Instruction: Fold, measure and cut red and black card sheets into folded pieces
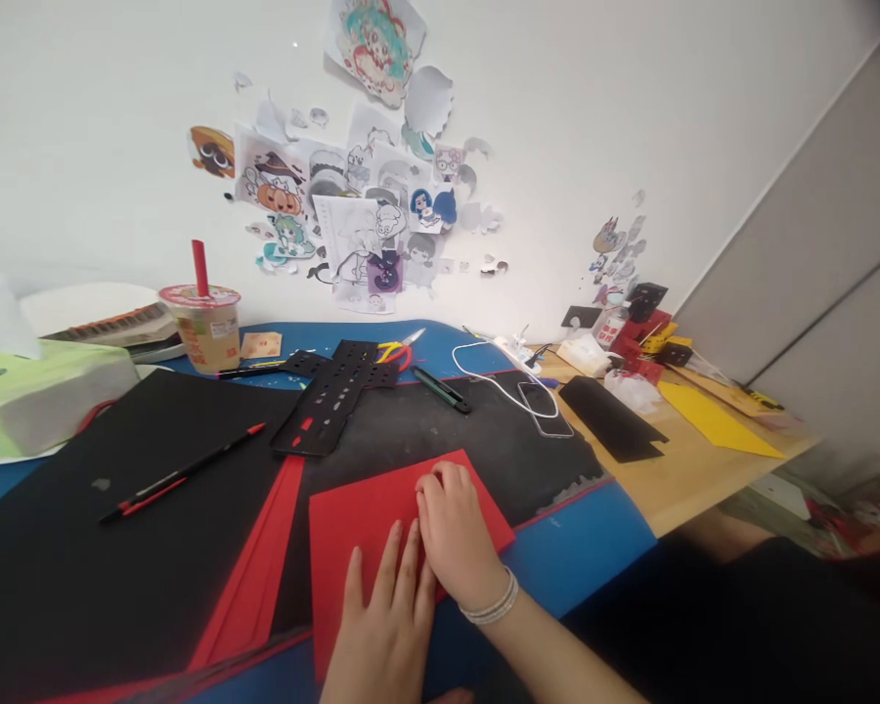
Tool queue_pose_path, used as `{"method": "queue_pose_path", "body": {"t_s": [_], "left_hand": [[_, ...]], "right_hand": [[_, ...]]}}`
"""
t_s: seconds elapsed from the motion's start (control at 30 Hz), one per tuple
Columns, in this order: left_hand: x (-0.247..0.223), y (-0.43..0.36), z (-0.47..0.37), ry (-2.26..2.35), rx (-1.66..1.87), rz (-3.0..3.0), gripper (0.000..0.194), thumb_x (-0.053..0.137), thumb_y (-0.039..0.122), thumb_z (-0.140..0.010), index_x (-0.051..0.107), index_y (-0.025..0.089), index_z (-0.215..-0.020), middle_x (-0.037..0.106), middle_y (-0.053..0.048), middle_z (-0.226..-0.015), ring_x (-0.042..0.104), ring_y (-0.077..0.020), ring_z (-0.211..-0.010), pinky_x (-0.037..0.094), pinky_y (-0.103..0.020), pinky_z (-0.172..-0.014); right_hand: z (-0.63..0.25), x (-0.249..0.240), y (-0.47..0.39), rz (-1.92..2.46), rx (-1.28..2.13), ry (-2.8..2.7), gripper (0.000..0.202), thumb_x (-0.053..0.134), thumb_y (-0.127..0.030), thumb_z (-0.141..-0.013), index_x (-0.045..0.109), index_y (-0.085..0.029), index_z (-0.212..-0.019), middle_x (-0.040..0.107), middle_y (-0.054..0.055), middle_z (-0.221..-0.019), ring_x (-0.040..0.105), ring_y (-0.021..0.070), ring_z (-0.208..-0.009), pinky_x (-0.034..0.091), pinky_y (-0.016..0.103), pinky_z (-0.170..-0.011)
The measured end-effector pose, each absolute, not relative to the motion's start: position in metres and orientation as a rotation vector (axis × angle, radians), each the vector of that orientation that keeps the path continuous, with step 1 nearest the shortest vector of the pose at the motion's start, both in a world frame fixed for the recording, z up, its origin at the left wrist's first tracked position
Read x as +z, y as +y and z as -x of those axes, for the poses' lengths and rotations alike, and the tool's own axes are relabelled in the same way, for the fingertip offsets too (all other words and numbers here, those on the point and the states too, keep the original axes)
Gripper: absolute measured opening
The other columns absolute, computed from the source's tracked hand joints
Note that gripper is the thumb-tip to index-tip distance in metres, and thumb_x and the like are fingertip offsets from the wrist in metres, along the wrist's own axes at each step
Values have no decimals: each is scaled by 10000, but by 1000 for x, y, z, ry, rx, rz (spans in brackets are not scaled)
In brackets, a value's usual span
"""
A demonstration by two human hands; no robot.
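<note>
A red sheet of foam board or card lies in front of me across a dark worn mat and the blue surface. My left hand rests flat on its near part, fingers stretched and slightly spread. Close beside its fingertips, my right hand, with a bracelet at the wrist, presses on the sheet with curled fingers. Whatever is under or between those fingers is hidden. Left of the sheet are several red strips, partly covered by a large black sheet.
A red-and-black pen lies on the black sheet. Behind are a black slotted cut-out, a green utility knife, scissors and a drink cup. Rightward lie a phone, black card and yellow card.
</note>
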State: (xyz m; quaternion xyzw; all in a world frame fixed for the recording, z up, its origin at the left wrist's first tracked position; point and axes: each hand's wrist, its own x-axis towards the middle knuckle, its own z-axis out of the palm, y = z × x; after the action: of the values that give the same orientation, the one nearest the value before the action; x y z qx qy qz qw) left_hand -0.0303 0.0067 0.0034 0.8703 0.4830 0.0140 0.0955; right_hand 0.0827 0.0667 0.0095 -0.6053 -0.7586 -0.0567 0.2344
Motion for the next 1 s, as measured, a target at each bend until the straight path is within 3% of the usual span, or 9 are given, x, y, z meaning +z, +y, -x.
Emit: {"method": "queue_pose_path", "body": {"t_s": [0.3,0.37,0.5,0.63,0.73,0.83,0.93,1.0], "left_hand": [[3,4,30,1394,100,-2556,960,333,784,-678,155,140,-1367,39,-161,-1438,-1,-352,-1345,-23,-655,-1015],[-1,4,31,1403,170,-2591,914,376,749,-690,143,186,-1371,57,-169,-1442,6,-348,-1343,-12,-662,-1010],[-6,5,31,1417,253,-2643,903,622,614,-614,145,393,-1348,111,-175,-1446,44,-363,-1326,65,-696,-977],[-5,5,31,1440,216,-2646,923,712,536,-562,209,423,-1328,136,-185,-1438,58,-376,-1317,93,-698,-970],[-3,5,31,1430,221,-2621,796,612,628,-632,292,383,-1319,159,-177,-1432,92,-365,-1323,95,-679,-989],[-1,6,31,1420,221,-2625,778,534,688,-660,315,347,-1323,176,-158,-1431,120,-357,-1330,109,-669,-1003],[-5,6,35,1469,296,-2699,840,536,701,-643,283,321,-1348,194,-166,-1430,171,-383,-1323,158,-689,-987],[-16,7,38,1396,371,-2857,734,540,570,-723,259,342,-1361,235,-115,-1435,248,-370,-1313,261,-667,-967]], "right_hand": [[-97,9,68,1612,-187,-2131,119,429,-170,-885,545,-177,-908,544,100,-1029,515,224,-939,455,377,-809],[-109,7,71,1634,-229,-2144,124,450,-183,-880,546,-177,-958,548,104,-1072,515,224,-962,458,370,-812],[-140,7,77,1688,-294,-2132,175,462,-203,-881,560,-168,-1022,567,120,-1132,508,244,-1026,457,390,-840],[-148,10,68,1753,-378,-2091,290,416,-208,-904,549,-113,-1144,542,159,-1248,461,297,-1142,398,479,-931],[-136,3,41,1674,-382,-2183,439,369,-268,-927,391,-137,-1345,405,95,-1410,377,268,-1267,362,446,-1000],[-132,-16,8,1528,-352,-2293,570,364,-399,-921,224,-186,-1431,352,49,-1437,375,237,-1287,389,394,-992],[-141,-34,-13,1428,-431,-2327,685,366,-450,-904,47,-190,-1452,401,56,-1395,463,249,-1225,437,397,-929],[-148,-39,-16,1381,-486,-2336,690,355,-438,-908,0,-191,-1446,444,50,-1356,517,245,-1175,465,385,-880]]}}
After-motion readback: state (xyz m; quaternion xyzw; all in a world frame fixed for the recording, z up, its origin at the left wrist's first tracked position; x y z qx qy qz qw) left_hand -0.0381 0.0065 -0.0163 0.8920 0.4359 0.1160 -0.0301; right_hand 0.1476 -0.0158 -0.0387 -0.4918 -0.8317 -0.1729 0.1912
